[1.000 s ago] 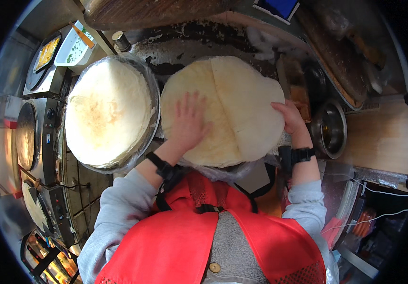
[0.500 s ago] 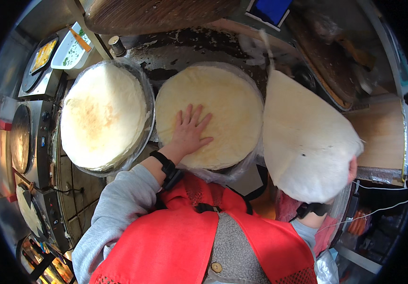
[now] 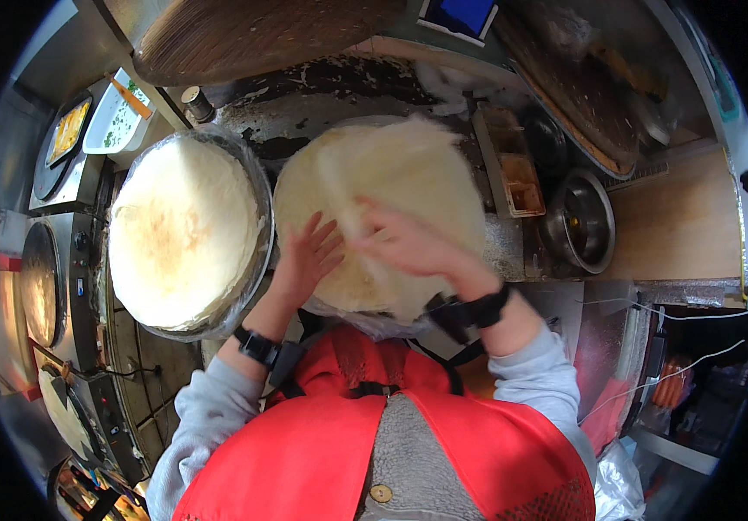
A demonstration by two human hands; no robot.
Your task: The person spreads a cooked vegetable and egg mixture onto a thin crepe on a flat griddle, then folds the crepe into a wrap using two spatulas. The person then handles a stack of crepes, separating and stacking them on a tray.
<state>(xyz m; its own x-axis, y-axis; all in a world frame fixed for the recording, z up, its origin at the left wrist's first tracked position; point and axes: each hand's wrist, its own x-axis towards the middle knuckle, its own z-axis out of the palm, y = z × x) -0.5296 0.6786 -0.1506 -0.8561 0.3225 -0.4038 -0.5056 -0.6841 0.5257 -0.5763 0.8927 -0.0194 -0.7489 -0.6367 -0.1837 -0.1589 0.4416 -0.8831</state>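
Note:
Large thin round flatbreads lie in two piles in front of me. On the middle pile (image 3: 304, 178), a pale flatbread sheet (image 3: 430, 165) lies loosely, blurred and with a crease or edge running down its middle. My left hand (image 3: 307, 259) is raised over the left part of this pile, fingers apart, holding nothing. Across the sheet from the right reaches my right hand (image 3: 413, 241); its fingers are smeared by motion, so whether they grip the dough edge cannot be made out. The left pile (image 3: 187, 234), browned in the centre, sits on plastic wrap.
At the far left stands a white tub (image 3: 122, 126) with chopped greens and a wooden handle. Round griddles (image 3: 41, 282) line the left side. A metal bowl (image 3: 580, 221) and a compartment box (image 3: 513, 169) stand on the right, near a wooden board (image 3: 673, 217). A metal shaker (image 3: 197, 102) stands behind.
The flatbread sheet has moved from the right side onto the middle pile. My right hand swung left with it, and my left hand lifted off the pile.

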